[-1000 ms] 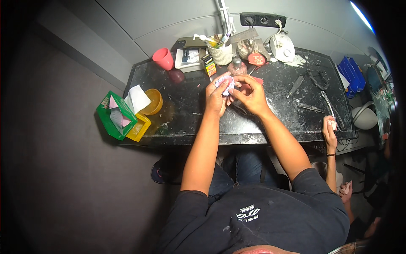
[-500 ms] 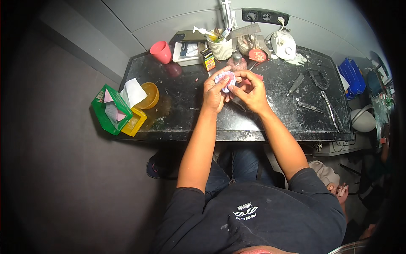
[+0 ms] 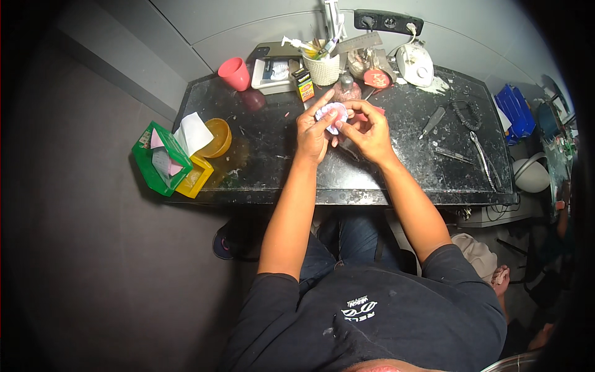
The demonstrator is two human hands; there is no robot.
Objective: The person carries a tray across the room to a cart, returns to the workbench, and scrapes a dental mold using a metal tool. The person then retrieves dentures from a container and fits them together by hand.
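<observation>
A pale, whitish-lilac dental cast with pink material in its middle is held above the black bench. My left hand is closed around its left side, with the thumb lying over the front. From the right, the fingertips of my right hand pinch at the rim of the same cast. Whether those fingertips also hold something small cannot be made out. Just behind the right hand, a piece of flat pink sheet shows partly. A clear bottle with a grey top stands beyond the cast.
On the black bench, a knife and metal tools lie right. An orange bowl and green bin sit left. At the back are a pink cup, woven pot and small burner-like white device. Another person's hand shows lower right.
Both hands keep hold of the dental cast, which has turned slightly. My left index finger is stretched further up behind it. The other person's hand at lower right has shifted.
</observation>
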